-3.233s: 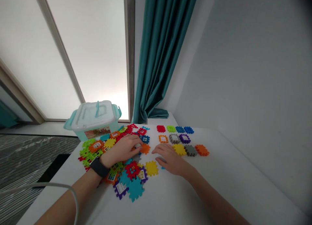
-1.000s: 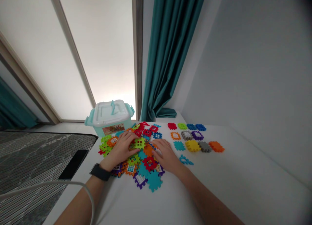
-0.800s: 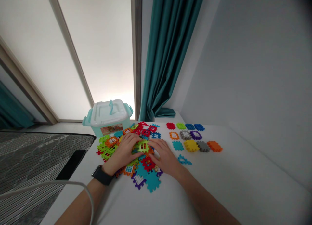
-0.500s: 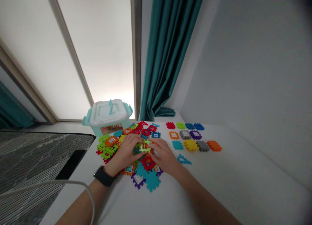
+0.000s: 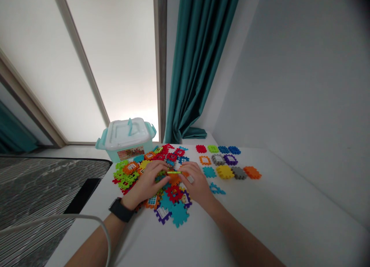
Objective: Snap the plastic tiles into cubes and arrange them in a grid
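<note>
A lime-green tile [image 5: 174, 172], edge-on, its long axis nine-to-three o'clock, is pinched between left hand [image 5: 150, 181] at nine and right hand [image 5: 197, 185] at three.

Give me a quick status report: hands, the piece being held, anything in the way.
Left hand and right hand: both holding thin lime-green plastic tile, seen edge-on. Multicoloured pile of notched plastic tiles crowded beneath and around.
</note>
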Tool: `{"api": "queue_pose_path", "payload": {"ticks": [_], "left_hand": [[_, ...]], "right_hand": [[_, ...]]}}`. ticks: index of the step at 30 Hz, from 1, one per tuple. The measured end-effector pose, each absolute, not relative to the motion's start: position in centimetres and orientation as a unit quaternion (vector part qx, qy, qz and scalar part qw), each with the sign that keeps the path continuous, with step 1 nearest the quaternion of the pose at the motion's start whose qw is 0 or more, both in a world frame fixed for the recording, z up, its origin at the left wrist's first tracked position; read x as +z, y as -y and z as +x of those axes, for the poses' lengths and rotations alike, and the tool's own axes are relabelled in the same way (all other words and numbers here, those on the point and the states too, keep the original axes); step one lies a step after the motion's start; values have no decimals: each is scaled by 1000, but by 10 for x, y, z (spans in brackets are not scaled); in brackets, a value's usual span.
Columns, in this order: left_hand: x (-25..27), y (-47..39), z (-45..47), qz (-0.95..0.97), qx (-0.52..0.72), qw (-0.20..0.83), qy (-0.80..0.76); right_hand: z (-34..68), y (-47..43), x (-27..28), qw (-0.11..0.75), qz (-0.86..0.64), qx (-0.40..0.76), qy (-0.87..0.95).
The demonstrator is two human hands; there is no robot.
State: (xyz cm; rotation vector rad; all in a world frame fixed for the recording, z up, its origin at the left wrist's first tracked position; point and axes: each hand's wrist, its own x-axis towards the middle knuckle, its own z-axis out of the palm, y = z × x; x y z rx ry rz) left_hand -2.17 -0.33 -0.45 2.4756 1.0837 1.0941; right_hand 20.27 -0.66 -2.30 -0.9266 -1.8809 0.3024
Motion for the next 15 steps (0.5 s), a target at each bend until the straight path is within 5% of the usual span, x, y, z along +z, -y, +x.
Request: {"api": "queue_pose_path", "payload": {"ticks": [8,15], "left_hand": [[-11,1,-22,861,355,50,-362],[-14,-1,-23,863,360,26,-353]], "right_hand": [[200,3,-25,507,-497,308,633],[196,6,-22,491,-490,355,627]]}}
